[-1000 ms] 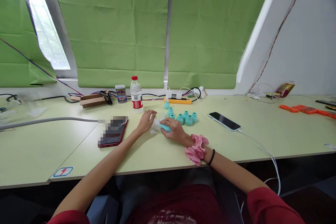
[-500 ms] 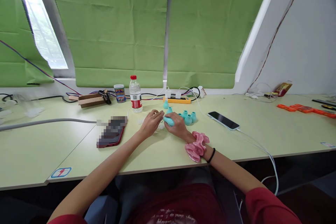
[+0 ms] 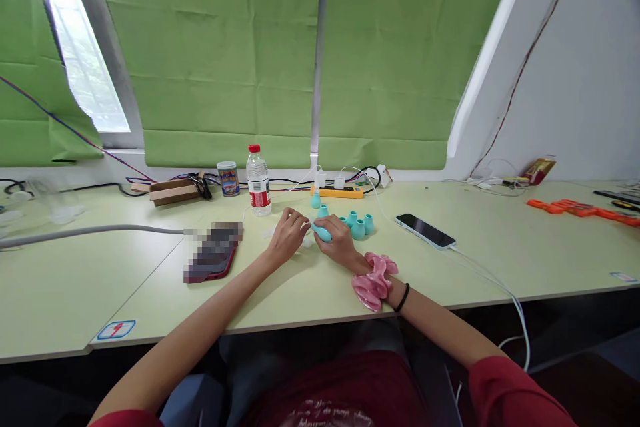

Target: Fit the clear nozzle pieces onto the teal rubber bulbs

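Note:
My right hand (image 3: 340, 241) is wrapped round a teal rubber bulb (image 3: 323, 233), held on its side just above the table, its narrow end towards my left hand. My left hand (image 3: 289, 237) is at that end, fingers curled and tips pinched together; what they hold is too small to make out. Small translucent white pieces (image 3: 307, 243) lie under and beside my left hand. Several more teal bulbs (image 3: 358, 229) stand upright with open necks just beyond my right hand. Farther back, one teal bulb (image 3: 316, 201) has a pale tip on top.
A red-capped bottle (image 3: 259, 187) and a can (image 3: 229, 180) stand behind my left hand. A phone in a red case (image 3: 220, 267) lies left, a charging phone (image 3: 425, 230) right. A yellow power strip (image 3: 337, 192) with cables runs along the back. Orange parts (image 3: 575, 207) lie far right.
My left hand's fingers have curled in from a straighter, flatter pose and now pinch at the bulb's narrow end. My right hand and the bulb stay almost still.

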The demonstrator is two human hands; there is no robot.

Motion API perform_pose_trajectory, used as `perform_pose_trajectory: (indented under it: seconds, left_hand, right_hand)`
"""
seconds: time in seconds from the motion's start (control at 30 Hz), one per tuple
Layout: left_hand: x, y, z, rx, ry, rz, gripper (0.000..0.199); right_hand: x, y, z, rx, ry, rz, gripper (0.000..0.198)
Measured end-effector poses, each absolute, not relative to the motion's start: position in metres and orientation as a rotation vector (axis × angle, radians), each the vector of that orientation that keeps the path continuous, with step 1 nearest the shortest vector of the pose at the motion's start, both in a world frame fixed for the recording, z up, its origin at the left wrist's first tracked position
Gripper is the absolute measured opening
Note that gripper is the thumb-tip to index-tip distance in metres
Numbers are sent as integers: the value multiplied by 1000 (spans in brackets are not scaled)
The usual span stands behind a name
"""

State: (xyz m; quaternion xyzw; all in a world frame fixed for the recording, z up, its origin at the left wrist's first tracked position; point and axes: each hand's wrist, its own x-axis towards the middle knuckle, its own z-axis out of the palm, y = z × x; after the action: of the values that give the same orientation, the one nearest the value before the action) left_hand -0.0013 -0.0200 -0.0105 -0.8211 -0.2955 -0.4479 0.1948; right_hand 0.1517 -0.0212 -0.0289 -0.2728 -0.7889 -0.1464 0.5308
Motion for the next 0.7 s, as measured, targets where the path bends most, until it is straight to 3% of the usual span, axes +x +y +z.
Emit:
perform_pose_trajectory:
  seconds: [0.7]
  left_hand:
    - [-15,-20,-5,-2331,-860,-1100,20]
  right_hand:
    - [155,-20,-28,-675,-2037,-401,20]
